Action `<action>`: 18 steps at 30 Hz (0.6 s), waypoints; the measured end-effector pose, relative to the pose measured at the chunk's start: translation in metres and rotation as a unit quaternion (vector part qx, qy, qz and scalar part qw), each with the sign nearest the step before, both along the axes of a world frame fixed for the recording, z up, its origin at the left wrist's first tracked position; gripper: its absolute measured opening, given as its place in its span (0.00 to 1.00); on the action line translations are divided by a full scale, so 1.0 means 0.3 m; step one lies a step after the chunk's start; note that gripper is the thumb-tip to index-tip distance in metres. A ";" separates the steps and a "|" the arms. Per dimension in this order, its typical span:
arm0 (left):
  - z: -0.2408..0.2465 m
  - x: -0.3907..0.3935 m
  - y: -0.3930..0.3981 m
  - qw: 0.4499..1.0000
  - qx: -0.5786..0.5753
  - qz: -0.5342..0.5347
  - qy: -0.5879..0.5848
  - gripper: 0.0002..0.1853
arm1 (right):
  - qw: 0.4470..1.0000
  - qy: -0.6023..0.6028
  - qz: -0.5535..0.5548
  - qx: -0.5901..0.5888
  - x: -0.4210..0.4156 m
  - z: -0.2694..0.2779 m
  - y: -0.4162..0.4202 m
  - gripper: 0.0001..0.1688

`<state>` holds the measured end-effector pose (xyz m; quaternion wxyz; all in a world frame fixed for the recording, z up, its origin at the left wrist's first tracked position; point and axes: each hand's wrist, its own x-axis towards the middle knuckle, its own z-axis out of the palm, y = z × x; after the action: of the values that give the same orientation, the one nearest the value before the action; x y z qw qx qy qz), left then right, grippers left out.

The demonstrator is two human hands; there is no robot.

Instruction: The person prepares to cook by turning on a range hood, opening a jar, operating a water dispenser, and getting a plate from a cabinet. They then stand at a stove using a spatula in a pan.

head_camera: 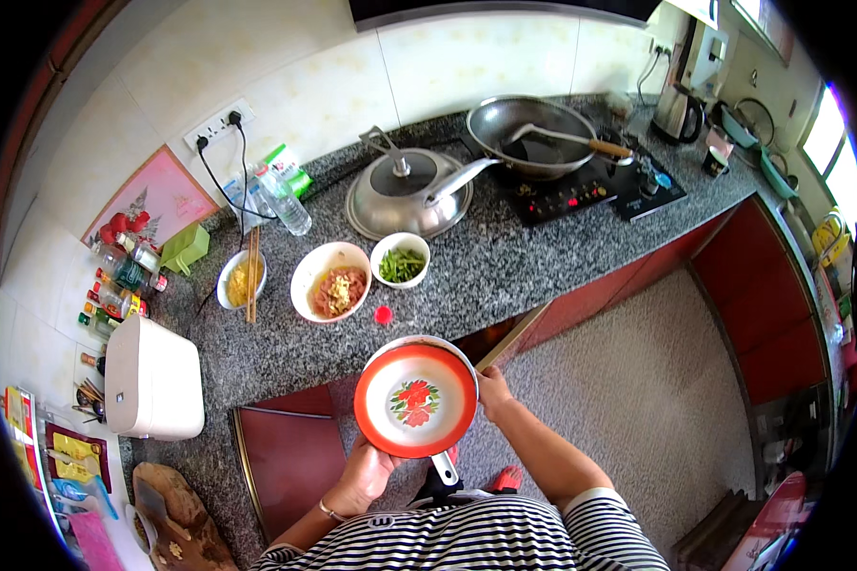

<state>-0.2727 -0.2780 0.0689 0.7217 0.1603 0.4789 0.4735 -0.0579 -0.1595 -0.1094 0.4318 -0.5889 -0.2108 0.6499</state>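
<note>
Between my two hands is a white enamel dish (415, 410) with a red rim and red flowers painted in its middle. It rests on another pale round vessel (393, 342), whose rim shows behind it. A white handle with a hole (443, 468) sticks out towards me. My left hand (373, 467) grips the stack at its lower left. My right hand (495, 392) holds the right edge; some fingers of both hands are hidden. Just beyond, on the granite counter (528, 264), stand a bowl of raw meat with minced garlic (337, 291) and a bowl of chopped greens (401, 265).
Below the counter, cabinet doors (293, 450) (518, 342) stand open on both sides of me. A wok (532, 135) with a spatula sits on the induction cooktop (560, 196), beside a domed lid (407, 189). Chopsticks (253, 278) lie across a small bowl. A cleaver rests on a chopping board (200, 528).
</note>
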 end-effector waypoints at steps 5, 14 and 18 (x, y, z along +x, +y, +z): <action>0.054 -0.030 0.076 1.000 0.003 0.007 0.005 0.15 | 0.980 0.195 -0.029 0.006 -0.069 -0.035 0.144 0.09; 0.053 0.004 0.224 0.999 -0.007 -0.043 0.017 0.17 | 0.997 0.075 -0.022 0.023 0.088 0.252 0.031 0.19; 0.067 0.099 0.288 0.998 -0.001 -0.060 0.010 0.17 | 0.997 -0.057 0.003 0.056 0.211 0.501 -0.073 0.23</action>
<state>-0.2431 -0.1917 0.0889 0.7443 0.1930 0.4755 0.4273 0.0054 -0.1813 0.0409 0.4497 -0.5992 -0.2724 0.6037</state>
